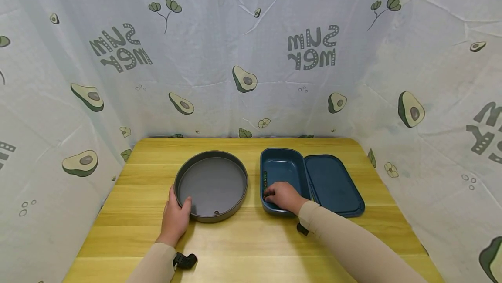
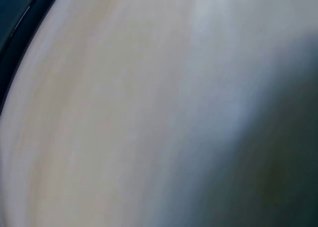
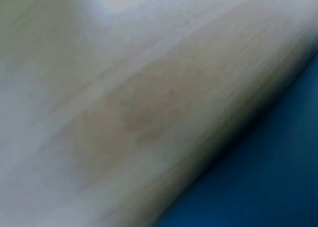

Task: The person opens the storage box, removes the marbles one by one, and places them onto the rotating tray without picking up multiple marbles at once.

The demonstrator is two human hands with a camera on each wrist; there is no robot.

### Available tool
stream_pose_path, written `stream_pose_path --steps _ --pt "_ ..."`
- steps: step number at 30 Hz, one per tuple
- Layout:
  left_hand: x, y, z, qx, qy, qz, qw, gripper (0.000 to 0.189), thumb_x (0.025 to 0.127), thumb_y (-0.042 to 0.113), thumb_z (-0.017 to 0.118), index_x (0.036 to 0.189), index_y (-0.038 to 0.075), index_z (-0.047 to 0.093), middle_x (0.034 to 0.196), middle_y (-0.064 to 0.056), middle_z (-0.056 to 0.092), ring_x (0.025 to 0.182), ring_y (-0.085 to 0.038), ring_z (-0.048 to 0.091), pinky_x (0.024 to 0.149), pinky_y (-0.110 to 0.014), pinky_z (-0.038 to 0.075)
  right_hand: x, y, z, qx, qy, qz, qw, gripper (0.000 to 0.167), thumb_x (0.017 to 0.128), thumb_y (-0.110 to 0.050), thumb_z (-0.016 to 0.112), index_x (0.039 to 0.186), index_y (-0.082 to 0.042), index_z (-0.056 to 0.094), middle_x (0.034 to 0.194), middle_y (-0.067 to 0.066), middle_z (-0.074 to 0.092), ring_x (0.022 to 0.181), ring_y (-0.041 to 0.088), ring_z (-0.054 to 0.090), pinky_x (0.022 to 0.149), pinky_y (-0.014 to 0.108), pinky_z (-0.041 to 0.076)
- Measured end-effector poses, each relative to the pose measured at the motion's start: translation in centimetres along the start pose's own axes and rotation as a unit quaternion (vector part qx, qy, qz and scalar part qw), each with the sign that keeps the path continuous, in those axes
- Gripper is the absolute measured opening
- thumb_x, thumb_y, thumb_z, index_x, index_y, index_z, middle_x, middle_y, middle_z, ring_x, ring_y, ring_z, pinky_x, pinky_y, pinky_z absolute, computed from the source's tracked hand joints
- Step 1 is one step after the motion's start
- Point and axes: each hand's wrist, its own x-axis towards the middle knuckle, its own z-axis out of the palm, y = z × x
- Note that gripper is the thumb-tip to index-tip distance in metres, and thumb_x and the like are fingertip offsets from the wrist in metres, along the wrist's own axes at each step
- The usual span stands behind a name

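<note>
At the round grey pan [image 1: 211, 183], my left hand [image 1: 176, 217] holds the near left side, thumb over the rim and fingers along the outer wall. One small dark ring-like piece [image 1: 216, 212] lies in the pan by its near wall. My right hand [image 1: 284, 196] reaches into the blue rectangular box [image 1: 288, 165], its fingers bent down at the near left corner. Small green pieces [image 1: 265, 178] line the box's left wall beside those fingers. Something small and reddish shows at the fingertips; whether they pinch it is too small to tell.
A dark blue lid [image 1: 335, 185] lies flat against the box's right side. The wooden table [image 1: 231, 252] ends at a patterned curtain [image 1: 211, 100] behind. Both wrist views mostly show blurred tabletop, with a dark curved edge [image 2: 22, 38] in the left one.
</note>
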Motion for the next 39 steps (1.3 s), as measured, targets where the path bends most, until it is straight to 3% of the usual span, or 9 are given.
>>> stream_pose_path --steps 7,24,39 --pt "0.0 0.0 0.0 -0.001 0.002 0.0 1.0 0.083 0.109 0.034 0.052 0.171 0.01 0.002 0.17 -0.029 0.026 0.152 -0.054 0.031 0.122 -0.069 0.029 -0.1 0.1 -0.2 -0.002 -0.004 -0.014 0.9999 0.012 0.093 -0.013 0.079 0.103 -0.011 0.084 0.095 -0.001 0.081 0.096 0.022 0.074 0.085 0.04 0.06" --pt "-0.2 0.2 -0.1 -0.004 0.002 0.001 1.0 0.083 0.109 0.034 0.052 0.171 0.009 0.003 0.17 -0.029 0.025 0.152 -0.054 0.031 0.122 -0.07 0.029 -0.5 0.2 -0.6 0.027 0.011 0.003 0.9996 0.013 0.095 -0.017 0.077 0.107 -0.015 0.084 0.101 -0.002 0.081 0.101 0.019 0.074 0.091 0.042 0.06" --pt "-0.1 0.1 -0.1 -0.003 0.003 0.005 1.0 0.083 0.109 0.034 0.052 0.171 0.009 0.003 0.171 -0.028 0.025 0.151 -0.054 0.031 0.122 -0.07 0.029 -0.5 -1.2 -2.3 0.053 0.047 0.007 0.9975 0.013 0.096 -0.02 0.077 0.107 -0.018 0.083 0.097 -0.006 0.076 0.083 0.007 0.062 0.077 0.032 0.057"
